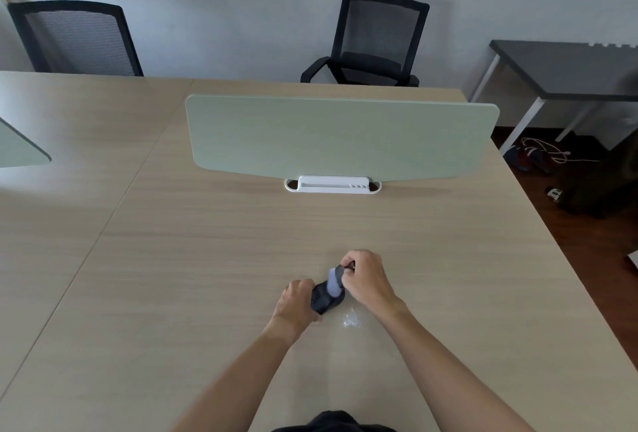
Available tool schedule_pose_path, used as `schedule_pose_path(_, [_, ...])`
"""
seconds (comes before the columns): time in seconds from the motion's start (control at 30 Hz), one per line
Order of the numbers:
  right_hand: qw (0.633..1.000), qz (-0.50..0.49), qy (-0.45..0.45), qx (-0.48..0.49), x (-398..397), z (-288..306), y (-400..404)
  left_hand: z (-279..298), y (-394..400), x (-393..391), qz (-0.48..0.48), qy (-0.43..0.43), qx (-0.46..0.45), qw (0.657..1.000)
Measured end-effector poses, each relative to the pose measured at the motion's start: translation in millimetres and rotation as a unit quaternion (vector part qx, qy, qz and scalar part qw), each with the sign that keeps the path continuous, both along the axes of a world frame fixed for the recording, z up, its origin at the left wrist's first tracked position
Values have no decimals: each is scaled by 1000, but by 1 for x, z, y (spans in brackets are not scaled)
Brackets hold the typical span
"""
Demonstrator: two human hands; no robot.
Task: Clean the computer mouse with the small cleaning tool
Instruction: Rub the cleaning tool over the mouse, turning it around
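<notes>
A dark computer mouse (324, 300) lies on the light wooden desk (207, 259), a little right of centre and close to me. My left hand (296, 302) grips its left side. My right hand (366, 278) pinches a small cleaning tool (334, 280) with a grey-blue pad that rests on the top right of the mouse. The tool's handle is mostly hidden in my fingers.
A crumpled clear wrapper (352, 319) lies on the desk just right of the mouse. A pale green divider panel (338, 134) on a white bracket (332, 185) stands across the desk's far side. Two black mesh chairs (373, 41) stand behind. The desk's right edge drops to the floor.
</notes>
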State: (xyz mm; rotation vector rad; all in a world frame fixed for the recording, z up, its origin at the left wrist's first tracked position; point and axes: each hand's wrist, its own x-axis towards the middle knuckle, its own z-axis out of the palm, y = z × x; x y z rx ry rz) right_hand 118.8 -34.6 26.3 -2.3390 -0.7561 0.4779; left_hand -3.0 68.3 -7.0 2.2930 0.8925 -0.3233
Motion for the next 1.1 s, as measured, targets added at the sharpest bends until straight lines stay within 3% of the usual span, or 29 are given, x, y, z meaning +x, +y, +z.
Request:
schedule_pose_path(0.17, [988, 56, 129, -60, -3, -7, 8, 1, 3, -1, 26, -23, -38, 999])
schedule_pose_path(0.4, [999, -14, 28, -35, 4, -3, 10, 4, 4, 1, 23, 23, -38, 999])
schedule_pose_path(0.6, [992, 50, 105, -43, -11, -2, 28, 12, 5, 4, 19, 25, -32, 999])
schedule_pose_path(0.83, [998, 45, 16, -41, -4, 5, 29, 16, 7, -1, 53, -7, -89, 995])
schedule_pose_path(1.0, [992, 60, 105, -39, -13, 9, 41, 19, 8, 1, 54, 11, -93, 994])
schedule_pose_path(1.1, [993, 68, 77, -52, -13, 0, 38, 19, 9, 2, 65, 5, -111, 992])
